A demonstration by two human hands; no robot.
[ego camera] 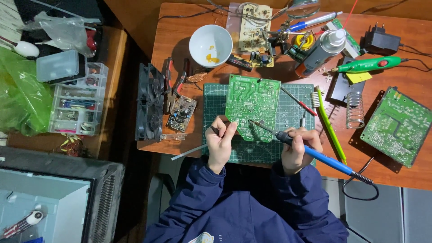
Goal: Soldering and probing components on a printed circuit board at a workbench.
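On the brown worktop (405, 173), your left hand (220, 141) pinches the green circuit board (252, 105). Your right hand (298, 150) grips the blue soldering iron (315, 155), tip on the board.

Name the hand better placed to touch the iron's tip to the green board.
Right. The right hand grips the blue soldering iron, tip over the green circuit board; the left hand steadies the board's edge.

At the centre of the frame we see a green circuit board (252, 105) lying on a green cutting mat (288, 118). Our left hand (220, 141) grips the board's lower left edge, while our right hand (299, 150) holds a blue soldering iron (315, 154), its tip touching the board. A white bowl (210, 45) sits above.
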